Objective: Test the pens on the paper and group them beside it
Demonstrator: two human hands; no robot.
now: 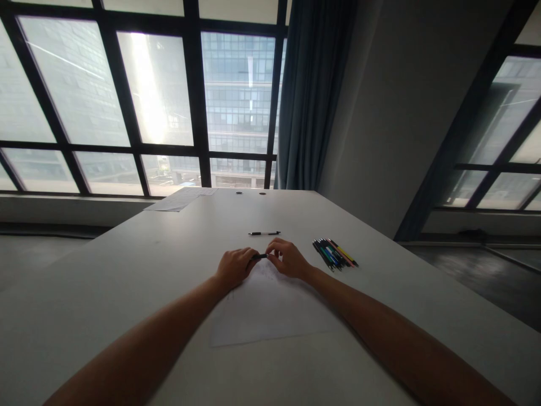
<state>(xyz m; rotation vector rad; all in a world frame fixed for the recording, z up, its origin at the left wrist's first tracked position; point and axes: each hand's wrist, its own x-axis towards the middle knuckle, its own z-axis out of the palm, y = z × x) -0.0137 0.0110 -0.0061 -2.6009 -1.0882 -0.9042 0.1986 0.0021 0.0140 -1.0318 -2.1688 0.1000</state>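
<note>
My left hand (234, 266) and my right hand (287, 257) meet over the far edge of a white sheet of paper (270, 307) on the table. Both grip a short dark pen (260, 256) held level between them; most of it is hidden by the fingers. A single black pen (264, 233) lies on the table just beyond my hands. To the right of my right hand lies a bunch of several coloured pens (335, 253).
The white table (127, 270) runs up to a large window. More papers (181, 199) lie at its far left corner, and two dark round holes (251, 193) sit near the far edge. A blue curtain (310, 96) hangs behind.
</note>
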